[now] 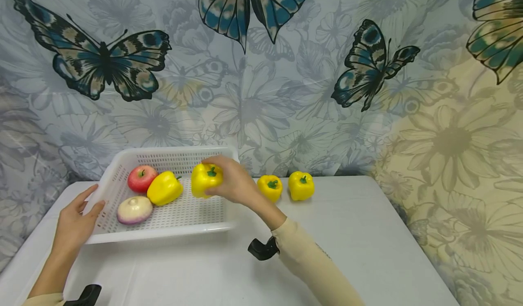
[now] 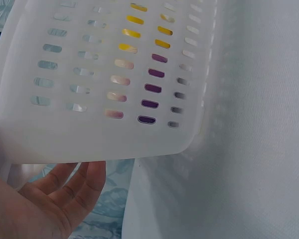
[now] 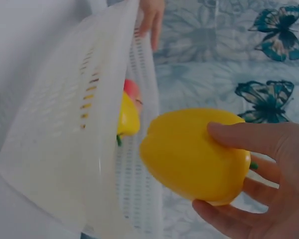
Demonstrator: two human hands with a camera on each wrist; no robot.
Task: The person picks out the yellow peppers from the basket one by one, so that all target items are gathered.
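My right hand holds a yellow bell pepper over the right part of a white slotted plastic basket. In the right wrist view, thumb and fingers are round the stem end of that pepper. At the basket's left end, my left hand grips the rim, with the thumb on the inner side. Inside the basket, a red apple, another yellow bell pepper and a purple-and-white onion lie close together on the left. The left wrist view shows the onion's purple through the basket's slots.
Two more yellow bell peppers stand on the white table, right of the basket. Behind the table hangs a butterfly-patterned cloth. Black straps are on both wrists.
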